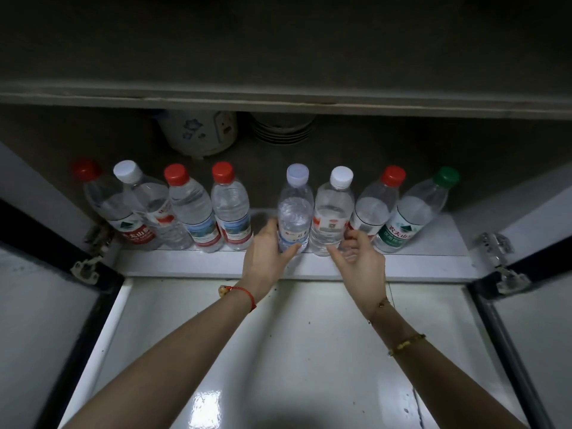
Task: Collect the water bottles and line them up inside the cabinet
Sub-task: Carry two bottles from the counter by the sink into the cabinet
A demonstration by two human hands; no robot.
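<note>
Several water bottles stand in a row along the front of the cabinet shelf (433, 247). My left hand (266, 258) grips the lower part of the pale-blue-capped bottle (295, 209) near the middle of the row. My right hand (359, 258) hovers with loosely curled fingers in front of the white-capped bottle (332, 212) and the red-capped bottle (376, 209), holding nothing. A green-capped bottle (418, 218) ends the row on the right. Left of a small gap stand two red-capped bottles (230, 209), a white-capped one (148, 199) and another red-capped one (108, 205).
A flower-patterned rice cooker (198, 131) and a stack of bowls (281, 128) sit at the back of the shelf. Both cabinet doors (37, 305) swing open at the sides, with metal hinges (501, 261). The glossy white floor (278, 351) lies below.
</note>
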